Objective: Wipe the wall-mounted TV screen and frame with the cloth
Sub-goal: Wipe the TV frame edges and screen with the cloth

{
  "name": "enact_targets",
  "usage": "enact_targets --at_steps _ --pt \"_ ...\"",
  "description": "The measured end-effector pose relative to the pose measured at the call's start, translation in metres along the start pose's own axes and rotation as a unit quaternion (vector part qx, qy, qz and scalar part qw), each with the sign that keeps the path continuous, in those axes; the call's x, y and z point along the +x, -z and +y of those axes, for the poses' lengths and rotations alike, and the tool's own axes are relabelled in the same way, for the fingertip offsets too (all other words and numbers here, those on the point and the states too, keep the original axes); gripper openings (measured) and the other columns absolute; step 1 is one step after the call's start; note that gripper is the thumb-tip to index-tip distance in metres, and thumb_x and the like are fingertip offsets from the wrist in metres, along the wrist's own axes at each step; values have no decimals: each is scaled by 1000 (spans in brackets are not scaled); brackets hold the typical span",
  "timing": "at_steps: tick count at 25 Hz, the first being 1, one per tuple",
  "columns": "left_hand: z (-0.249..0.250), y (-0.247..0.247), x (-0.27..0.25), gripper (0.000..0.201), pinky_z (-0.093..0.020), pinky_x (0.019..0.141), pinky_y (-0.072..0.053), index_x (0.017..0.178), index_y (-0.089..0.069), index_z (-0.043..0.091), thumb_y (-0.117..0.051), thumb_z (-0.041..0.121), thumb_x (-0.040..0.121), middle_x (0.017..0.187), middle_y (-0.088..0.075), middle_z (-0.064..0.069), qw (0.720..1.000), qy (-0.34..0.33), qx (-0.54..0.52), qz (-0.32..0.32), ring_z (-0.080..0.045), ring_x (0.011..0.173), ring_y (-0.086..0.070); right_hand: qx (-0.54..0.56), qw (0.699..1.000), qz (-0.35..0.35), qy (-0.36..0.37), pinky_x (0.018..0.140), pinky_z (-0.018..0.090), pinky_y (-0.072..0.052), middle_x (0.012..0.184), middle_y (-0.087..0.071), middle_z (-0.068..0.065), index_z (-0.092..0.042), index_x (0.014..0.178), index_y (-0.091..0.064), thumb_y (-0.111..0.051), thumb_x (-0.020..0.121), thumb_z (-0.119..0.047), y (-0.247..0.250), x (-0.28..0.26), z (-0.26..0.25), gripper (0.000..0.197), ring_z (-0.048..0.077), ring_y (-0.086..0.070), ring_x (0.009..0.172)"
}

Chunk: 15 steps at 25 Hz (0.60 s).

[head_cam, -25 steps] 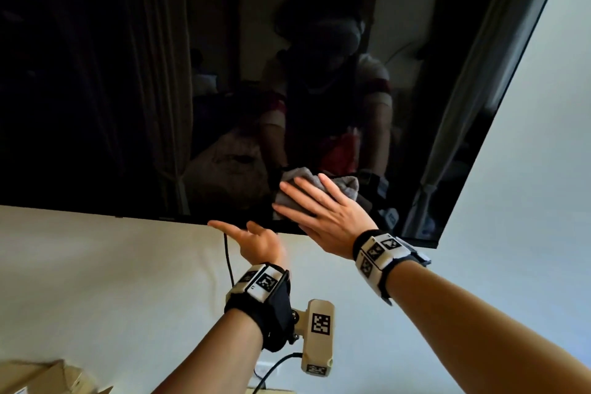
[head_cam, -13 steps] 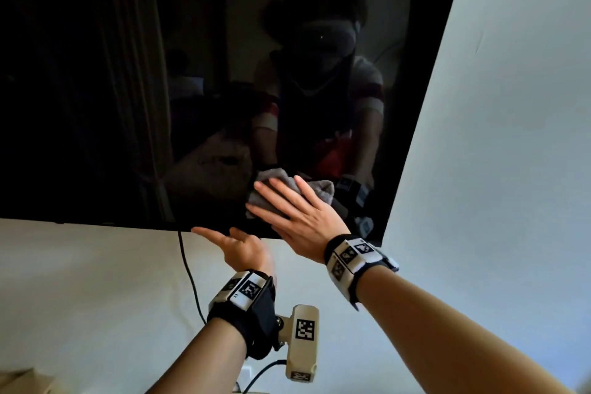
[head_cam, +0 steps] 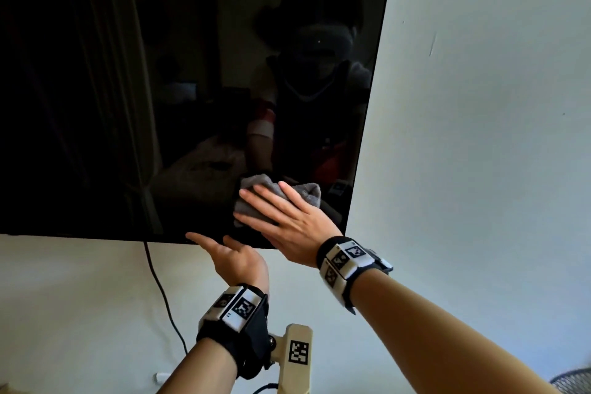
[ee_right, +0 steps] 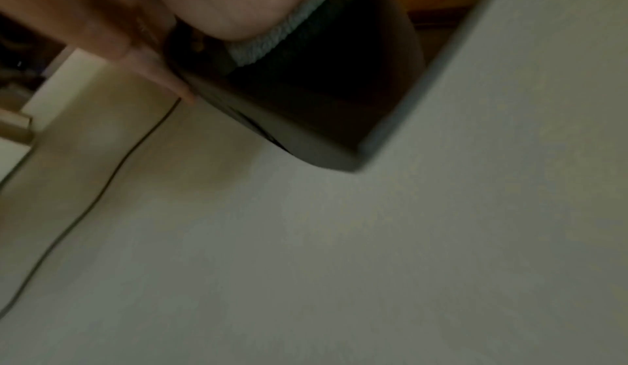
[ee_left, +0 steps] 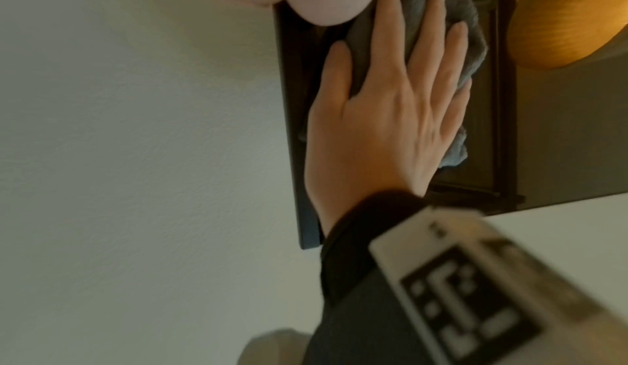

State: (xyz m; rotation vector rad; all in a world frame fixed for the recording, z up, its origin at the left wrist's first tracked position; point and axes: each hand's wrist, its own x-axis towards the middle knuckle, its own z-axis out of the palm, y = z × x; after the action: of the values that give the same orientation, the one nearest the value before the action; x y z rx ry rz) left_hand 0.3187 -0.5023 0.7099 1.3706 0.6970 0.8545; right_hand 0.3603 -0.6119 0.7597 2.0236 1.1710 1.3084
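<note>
The black wall-mounted TV point(head_cam: 144, 89) fills the upper left of the head view, its lower right corner point(head_cam: 347, 233) near my hands. A grey cloth point(head_cam: 305, 197) lies crumpled against the screen just inside that corner. My right hand point(head_cam: 287, 224) presses flat on it with straight, spread fingers; the left wrist view shows that hand point(ee_left: 384, 129) over the cloth point(ee_left: 469, 29). My left hand point(head_cam: 238, 261) hovers at the TV's bottom edge, one finger straight, the others loosely curled, holding nothing. In the right wrist view the cloth point(ee_right: 278, 35) peeks out under the palm.
A black cable point(head_cam: 163, 291) hangs from the TV's underside down the pale wall point(head_cam: 479, 137). Bare wall lies to the right of and below the TV. A dark round object point(head_cam: 572, 382) shows at the bottom right corner.
My right hand has slid the cloth to the right along the lower screen, closer to the TV's lower right corner. The left hand has followed along the bottom edge.
</note>
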Motion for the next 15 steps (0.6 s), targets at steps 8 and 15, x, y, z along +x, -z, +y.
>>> enact_targets --at_steps 8,15 --pt "12 2 -37 56 -31 123 -12 155 -13 27 -29 22 102 163 5 15 917 -369 14 -150 -8 152 -1 58 972 46 -221 120 45 -6 160 -12 3 -29 153 -15 -51 94 -34 5 -30 -19 69 23 -6 148" --pt "33 0 -8 56 -29 123 -11 156 2 24 -19 32 104 166 7 6 703 -600 75 -375 -19 153 -7 178 875 107 -438 120 40 -9 156 -24 5 -19 153 -9 -27 101 -36 21 -10 -36 57 18 -8 148"
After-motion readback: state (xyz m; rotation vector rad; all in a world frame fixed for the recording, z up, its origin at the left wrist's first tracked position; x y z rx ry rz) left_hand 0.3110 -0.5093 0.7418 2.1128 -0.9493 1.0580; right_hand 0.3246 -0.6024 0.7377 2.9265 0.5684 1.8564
